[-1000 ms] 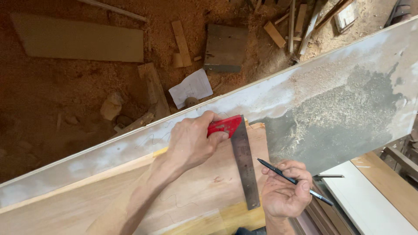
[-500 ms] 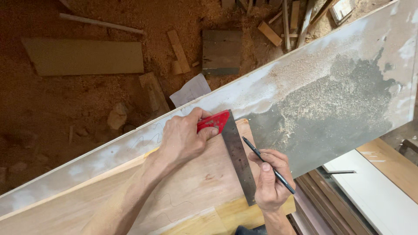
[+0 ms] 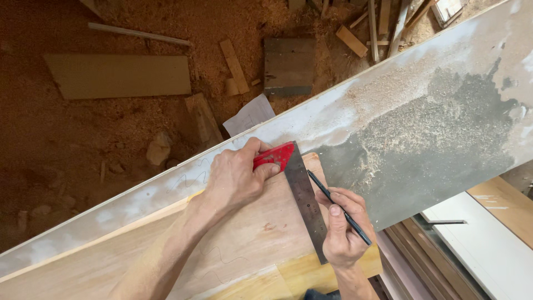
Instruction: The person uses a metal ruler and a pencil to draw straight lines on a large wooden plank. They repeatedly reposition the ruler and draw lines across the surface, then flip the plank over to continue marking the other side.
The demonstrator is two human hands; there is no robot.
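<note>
Two hands have closed in on the wooden board: a second ago the right hand held its pencil away from the try square; now its tip sits against the steel blade. Left hand clamps the red stock at the board's far edge, as before. Dusty grey bench; sawdust floor strewn with offcuts.
</note>
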